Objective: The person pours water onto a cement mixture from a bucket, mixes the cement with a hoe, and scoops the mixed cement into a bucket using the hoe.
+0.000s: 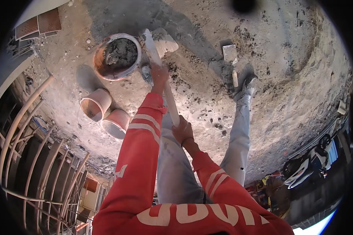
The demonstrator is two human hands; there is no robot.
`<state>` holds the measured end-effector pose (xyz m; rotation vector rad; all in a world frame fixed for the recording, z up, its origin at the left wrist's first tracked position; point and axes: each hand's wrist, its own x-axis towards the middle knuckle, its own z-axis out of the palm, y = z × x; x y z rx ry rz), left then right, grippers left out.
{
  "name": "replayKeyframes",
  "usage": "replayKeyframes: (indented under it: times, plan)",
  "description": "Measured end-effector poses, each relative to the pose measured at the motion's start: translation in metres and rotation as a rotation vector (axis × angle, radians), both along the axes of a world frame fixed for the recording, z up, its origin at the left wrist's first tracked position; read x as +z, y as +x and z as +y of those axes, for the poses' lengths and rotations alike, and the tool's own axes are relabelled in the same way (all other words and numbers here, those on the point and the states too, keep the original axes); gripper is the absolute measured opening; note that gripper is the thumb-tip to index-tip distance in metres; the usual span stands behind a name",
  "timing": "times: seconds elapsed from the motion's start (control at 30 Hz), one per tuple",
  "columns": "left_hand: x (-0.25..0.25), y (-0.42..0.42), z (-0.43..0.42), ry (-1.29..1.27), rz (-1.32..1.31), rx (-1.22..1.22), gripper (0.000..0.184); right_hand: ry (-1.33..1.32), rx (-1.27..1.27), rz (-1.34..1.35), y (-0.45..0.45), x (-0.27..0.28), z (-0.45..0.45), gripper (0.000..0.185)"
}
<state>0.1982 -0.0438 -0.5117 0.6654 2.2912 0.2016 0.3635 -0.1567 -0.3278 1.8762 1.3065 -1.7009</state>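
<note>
A long pale wooden handle [170, 100] slants down between my legs, its top end by a flat, mortar-smeared blade [164, 43] on the ground. My left hand [159, 74] is wrapped round the upper part of the handle. Lower down, my right hand [182, 130] grips the handle near its bottom end. Just left of the blade stands a round tub [99, 58] holding dark grey wet mortar [121, 53].
Two pinkish buckets [102, 100] [119, 117] stand at the left. A trowel [230, 53] lies near my right shoe [250, 84]. Wooden poles [31, 164] fill the lower left, and a motorbike [308, 166] is at the lower right.
</note>
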Motion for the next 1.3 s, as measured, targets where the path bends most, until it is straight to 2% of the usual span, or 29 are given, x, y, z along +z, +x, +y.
replayKeyframes:
  times: [0.03, 0.1, 0.13, 0.2, 0.3, 0.33, 0.4, 0.47, 0.57, 0.63, 0.7, 0.8, 0.87, 0.9, 0.93, 1.0, 1.03, 1.07, 1.1, 1.13, 1.17, 1.23, 1.3]
  plan:
    - [-0.019, 0.006, -0.034, -0.020, 0.071, -0.148, 0.072, -0.027, 0.076, 0.003, 0.012, 0.008, -0.004, 0.033]
    - [-0.028, 0.029, -0.069, -0.037, 0.093, -0.128, 0.073, -0.114, 0.144, -0.031, 0.037, 0.021, -0.011, 0.034]
    - [-0.017, 0.049, -0.077, -0.041, 0.038, 0.034, 0.073, -0.156, 0.176, -0.059, 0.052, 0.026, -0.017, 0.034]
    - [-0.005, 0.085, -0.097, 0.040, 0.144, -0.117, 0.061, -0.193, 0.184, -0.103, 0.080, 0.035, -0.032, 0.034]
    - [0.016, 0.133, -0.104, -0.200, -0.355, 0.339, 0.047, -0.225, 0.185, -0.165, 0.115, 0.046, -0.044, 0.032]
    - [-0.001, 0.155, -0.128, -0.127, -0.230, 0.232, 0.039, -0.220, 0.162, -0.144, 0.128, 0.052, -0.053, 0.032]
    - [-0.002, 0.189, -0.151, -0.229, -0.283, 0.147, 0.043, -0.303, 0.139, -0.244, 0.140, 0.066, -0.062, 0.032]
    - [-0.020, 0.228, -0.202, -0.256, -0.629, 0.222, 0.034, -0.331, 0.151, -0.296, 0.150, 0.075, -0.075, 0.035]
    - [0.000, 0.279, -0.238, -0.410, -1.017, 0.613, 0.028, -0.370, 0.131, -0.359, 0.162, 0.088, -0.080, 0.035]
    - [0.022, 0.301, -0.253, -0.518, -1.147, 0.848, 0.025, -0.479, 0.050, -0.377, 0.175, 0.096, -0.081, 0.035]
    - [0.039, 0.313, -0.257, -0.582, -1.218, 1.011, 0.021, -0.458, 0.156, -0.380, 0.178, 0.110, -0.070, 0.035]
    - [0.048, 0.311, -0.238, -0.601, -1.201, 1.109, 0.016, -0.474, 0.201, -0.307, 0.185, 0.126, -0.045, 0.038]
    - [0.051, 0.294, -0.211, -0.569, -1.122, 1.095, 0.013, -0.453, 0.208, -0.278, 0.184, 0.139, -0.028, 0.040]
    - [0.057, 0.278, -0.188, -0.545, -1.031, 1.036, 0.010, -0.379, 0.314, -0.217, 0.181, 0.144, -0.014, 0.036]
    - [0.070, 0.257, -0.160, -0.449, -1.041, 1.040, 0.013, -0.311, 0.361, -0.162, 0.182, 0.140, -0.010, 0.036]
    - [0.060, 0.230, -0.134, -0.311, -0.844, 1.012, 0.016, -0.178, 0.446, -0.054, 0.187, 0.132, -0.004, 0.037]
    - [0.060, 0.208, -0.113, -0.274, -0.792, 0.942, 0.022, -0.242, 0.467, -0.020, 0.178, 0.130, 0.024, 0.041]
    - [0.067, 0.189, -0.086, -0.210, -0.767, 0.960, 0.025, -0.220, 0.469, 0.012, 0.177, 0.121, 0.038, 0.049]
    - [0.075, 0.175, -0.061, -0.039, -0.705, 1.027, 0.013, -0.198, 0.472, 0.044, 0.176, 0.112, 0.051, 0.057]
    - [0.077, 0.157, -0.037, -0.048, -0.699, 1.014, 0.013, -0.218, 0.505, 0.049, 0.170, 0.105, 0.074, 0.059]
    - [0.093, 0.144, -0.003, 0.054, -0.644, 0.986, 0.011, -0.180, 0.523, 0.091, 0.169, 0.091, 0.086, 0.060]
    - [0.080, 0.121, 0.035, 0.106, -0.564, 0.911, 0.011, -0.031, 0.531, 0.134, 0.165, 0.058, 0.103, 0.059]
    - [0.059, 0.108, 0.065, 0.158, -0.467, 0.776, 0.011, -0.040, 0.521, 0.137, 0.158, 0.033, 0.132, 0.057]
